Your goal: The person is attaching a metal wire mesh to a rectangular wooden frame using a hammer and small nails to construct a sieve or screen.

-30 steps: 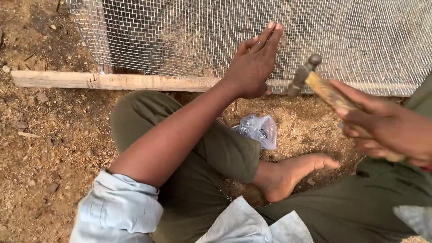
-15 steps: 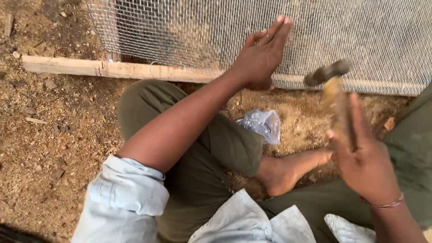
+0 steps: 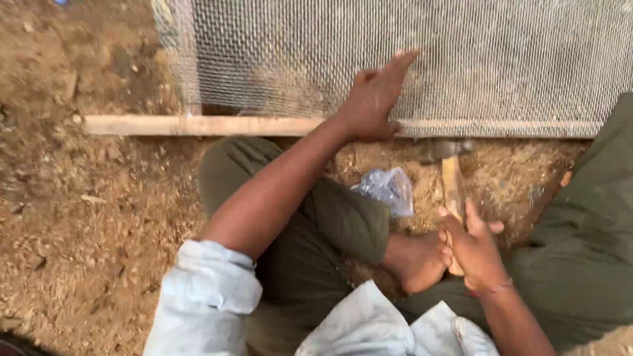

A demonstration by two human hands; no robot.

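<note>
The left hand (image 3: 372, 102) is open w/ fingers spread flat, pressing on the wire mesh (image 3: 501, 59) right where it meets the wooden strip (image 3: 198, 125). The right hand (image 3: 476, 247) is closed around the wood handle of a hammer (image 3: 452, 178). The hammer head is blurry & sits just below the strip, near the left hand. A small clear plastic bag (image 3: 388, 190) lies on the dirt ground (image 3: 86, 217) between the knee & the hammer.
</note>
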